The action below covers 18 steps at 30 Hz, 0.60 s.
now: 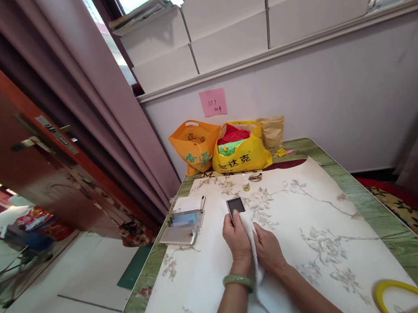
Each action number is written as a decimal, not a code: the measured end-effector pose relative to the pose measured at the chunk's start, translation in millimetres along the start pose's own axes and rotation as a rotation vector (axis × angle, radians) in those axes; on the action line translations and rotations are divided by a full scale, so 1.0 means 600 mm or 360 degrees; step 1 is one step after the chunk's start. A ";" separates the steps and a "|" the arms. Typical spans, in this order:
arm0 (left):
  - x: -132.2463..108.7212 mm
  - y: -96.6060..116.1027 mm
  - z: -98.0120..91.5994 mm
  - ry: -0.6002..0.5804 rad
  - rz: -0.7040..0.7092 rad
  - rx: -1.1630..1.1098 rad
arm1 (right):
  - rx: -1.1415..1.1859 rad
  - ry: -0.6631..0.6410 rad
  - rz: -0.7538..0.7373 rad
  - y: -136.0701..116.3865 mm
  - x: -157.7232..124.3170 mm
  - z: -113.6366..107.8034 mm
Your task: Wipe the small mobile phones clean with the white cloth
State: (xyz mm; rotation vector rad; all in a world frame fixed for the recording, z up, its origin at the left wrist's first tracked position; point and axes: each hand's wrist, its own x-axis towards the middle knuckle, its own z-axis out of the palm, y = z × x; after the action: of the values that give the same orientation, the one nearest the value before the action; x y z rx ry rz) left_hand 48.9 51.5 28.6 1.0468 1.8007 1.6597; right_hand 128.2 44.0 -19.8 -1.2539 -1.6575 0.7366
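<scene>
My left hand holds a small flat device with a dark square screen and a pale frame, its thumb lying on the front. A white cloth hangs between my two hands and runs down toward my body. On its other side my right hand grips the cloth with curled fingers, close beside the device. Part of the device's lower end is hidden by my left hand. Round my left wrist sits a green bangle. Beneath both hands lies a pale sheet with grey flower prints.
Left on the table are a flat silver tablet-like object, partly blurred, and a pen. Folded glasses and a small bottle lie ahead. Orange and yellow bags stand behind. A yellow loop handle is front right.
</scene>
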 end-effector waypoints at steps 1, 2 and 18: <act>-0.002 0.000 0.000 -0.0012 0.0009 -0.0045 | 0.0052 0.0012 0.0017 0.001 0.001 -0.001; -0.006 0.001 -0.002 -0.0055 0.0021 -0.0098 | 0.0129 0.0026 0.0043 0.002 0.003 -0.002; 0.002 0.006 -0.136 -0.1521 -0.0482 0.0094 | 0.0972 0.0108 0.0470 0.000 0.013 -0.021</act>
State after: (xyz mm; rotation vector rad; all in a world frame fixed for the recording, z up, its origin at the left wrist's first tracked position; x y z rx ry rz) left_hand -14.3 2.4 45.0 1.2206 1.2592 0.7061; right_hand 139.1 50.4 -12.2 -1.0627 -1.0726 1.2514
